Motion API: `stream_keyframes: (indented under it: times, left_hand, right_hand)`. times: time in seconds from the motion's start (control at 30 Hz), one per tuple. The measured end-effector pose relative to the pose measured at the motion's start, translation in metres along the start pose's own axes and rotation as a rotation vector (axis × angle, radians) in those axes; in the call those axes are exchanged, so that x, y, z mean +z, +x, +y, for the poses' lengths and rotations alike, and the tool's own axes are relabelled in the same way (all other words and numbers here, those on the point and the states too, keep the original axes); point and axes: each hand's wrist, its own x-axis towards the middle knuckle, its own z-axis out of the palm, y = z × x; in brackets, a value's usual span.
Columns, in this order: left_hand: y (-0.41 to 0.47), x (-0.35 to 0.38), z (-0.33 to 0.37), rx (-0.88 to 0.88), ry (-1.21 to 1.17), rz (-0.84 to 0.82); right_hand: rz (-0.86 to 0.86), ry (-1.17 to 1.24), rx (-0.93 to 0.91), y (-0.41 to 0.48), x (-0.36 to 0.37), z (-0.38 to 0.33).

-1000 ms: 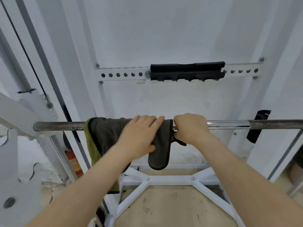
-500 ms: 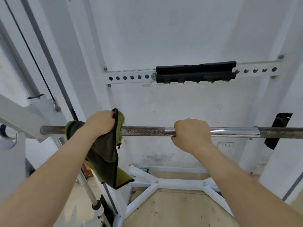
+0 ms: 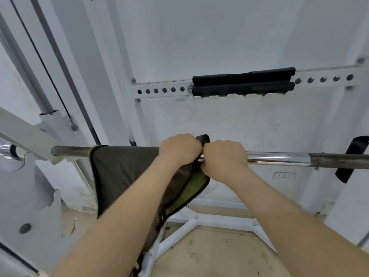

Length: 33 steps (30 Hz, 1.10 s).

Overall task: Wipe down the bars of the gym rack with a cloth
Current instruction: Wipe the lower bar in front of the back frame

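In the head view, a horizontal bar (image 3: 279,159) of the white gym rack (image 3: 159,90) runs across the picture, dull and rust-flecked at both ends, with a bright chrome sleeve right of centre. A dark olive cloth (image 3: 123,172) with a green edge hangs over the bar's left part and is spread wide below it. Its right end is bunched, and a fold sticks up above the bar. The left hand (image 3: 179,149) is clenched over that bunched end, grasping the cloth against the bar. The right hand (image 3: 225,156) sits just beside it, touching the fold, with its fingers wrapped round the chrome sleeve. Behind the bar, a perforated white crossbeam carries a black pad (image 3: 243,80). A black strap (image 3: 351,156) hangs at the far right. The rack's white base frame (image 3: 209,219) rests on the floor (image 3: 219,254) below.
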Motion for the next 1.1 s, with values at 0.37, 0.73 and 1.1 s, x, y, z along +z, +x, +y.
stream_keyframes:
  times: [0.37, 0.73, 1.1]
  left_hand:
    - [-0.024, 0.0, -0.027, 0.488, 0.37, 0.078]
    - [0.027, -0.021, -0.015, 0.32, 0.025, -0.637]
    - [-0.006, 0.002, -0.075, 0.671, 0.394, 0.231]
  right_hand:
    - [0.04, 0.004, -0.034, 0.003, 0.007, 0.003]
    - [0.085, -0.062, 0.056, 0.007, 0.017, 0.001]
    - [0.085, -0.176, 0.234, 0.005, 0.017, -0.008]
